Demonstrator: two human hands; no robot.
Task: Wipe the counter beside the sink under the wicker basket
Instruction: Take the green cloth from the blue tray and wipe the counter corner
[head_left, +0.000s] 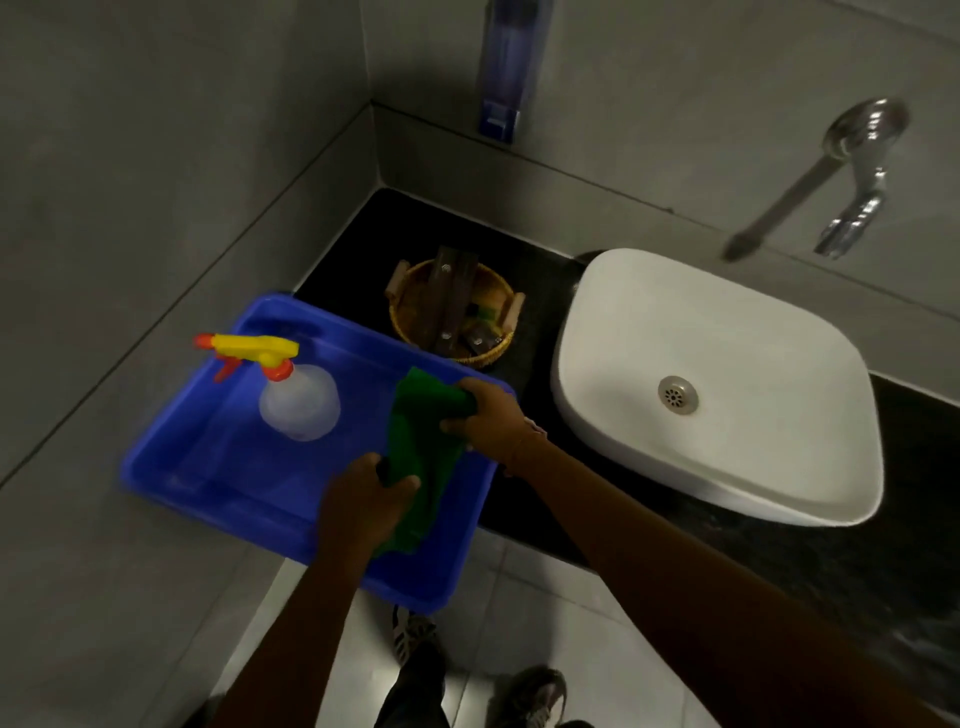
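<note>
A green cloth (423, 457) hangs over the blue plastic tray (208, 457). My left hand (361, 506) grips the tray's near rim together with the cloth's lower part. My right hand (491, 421) holds the cloth's upper end at the tray's right rim. The round wicker basket (501, 349) stands on the black counter (358, 249) just beyond the tray, left of the white sink (727, 332). The basket holds dark packets and small items. The tray's right end overlaps the counter edge; whether it rests on it I cannot tell.
A clear spray bottle (301, 402) with a yellow and red trigger stands in the tray. Grey tiled walls close the corner at left and behind. A chrome tap (852, 218) juts from the wall above the sink. A blue dispenser (506, 67) hangs on the back wall. My shoes show on the floor below.
</note>
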